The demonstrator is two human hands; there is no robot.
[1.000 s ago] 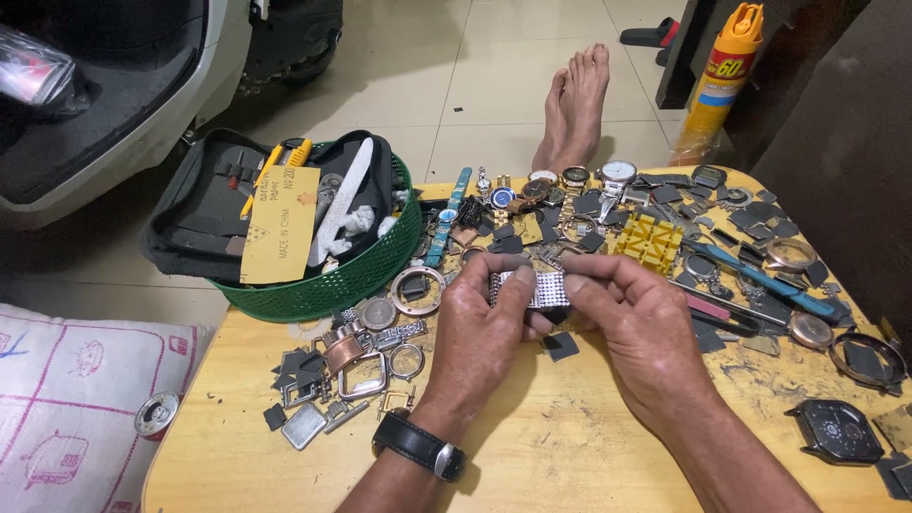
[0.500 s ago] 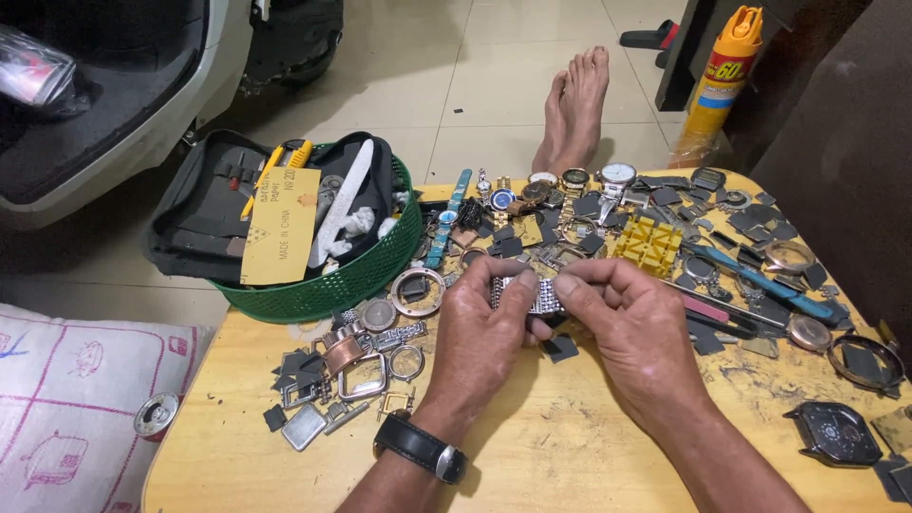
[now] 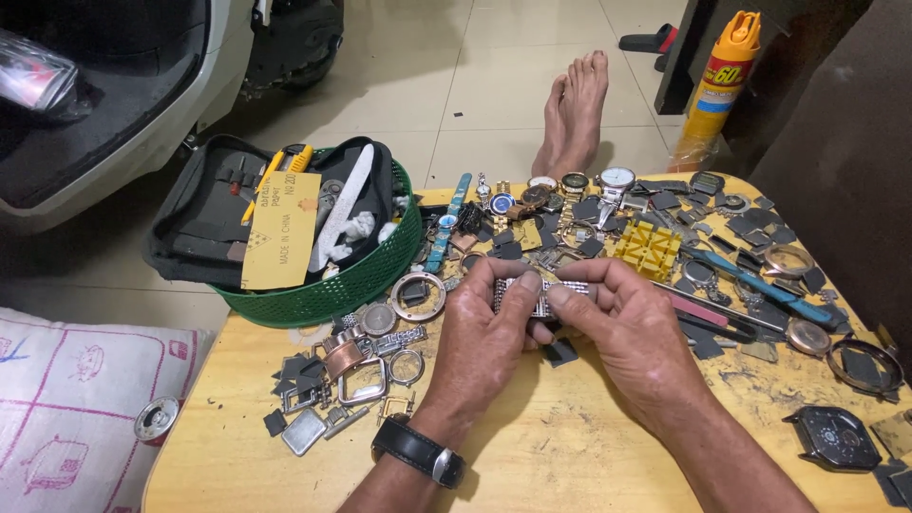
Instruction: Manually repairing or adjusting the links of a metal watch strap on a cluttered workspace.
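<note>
A pale scooter body (image 3: 114, 123) fills the upper left over the tiled floor (image 3: 475, 85), and a white cushion with pink line drawings (image 3: 76, 408) lies at the lower left, just beside the yellow wooden surface (image 3: 532, 446) that carries everything else. On the far left corner of that surface stands a green mesh basket (image 3: 351, 280), holding a black zipped tool pouch (image 3: 190, 218), a tan card (image 3: 282, 231) and a white strip-shaped tool (image 3: 342, 199). Beyond the far edge a pair of bare feet (image 3: 573, 109) rests on the floor, and an orange and yellow spray can (image 3: 717, 90) stands near the far right corner. The left hand (image 3: 484, 337), with a black strapped watch (image 3: 418, 451) on its wrist, and the right hand (image 3: 622, 337) meet in the middle of the surface, both sets of fingers closed on a silver metal link watch band (image 3: 543, 296) held between them, thumbs pressed on top, the band raised slightly above the wood. Around the hands lie scattered watch parts: a yellow plastic holder block (image 3: 649, 247) just beyond the right hand, a blue-handled tool (image 3: 760, 285) to its right, a dark watch case (image 3: 836, 437) near the right edge, round metal bezels (image 3: 416, 294) and square frames (image 3: 361, 385) left of the left hand, whole watches (image 3: 616, 179) along the far edge, and small dark square pieces (image 3: 559, 351) beneath the hands.
</note>
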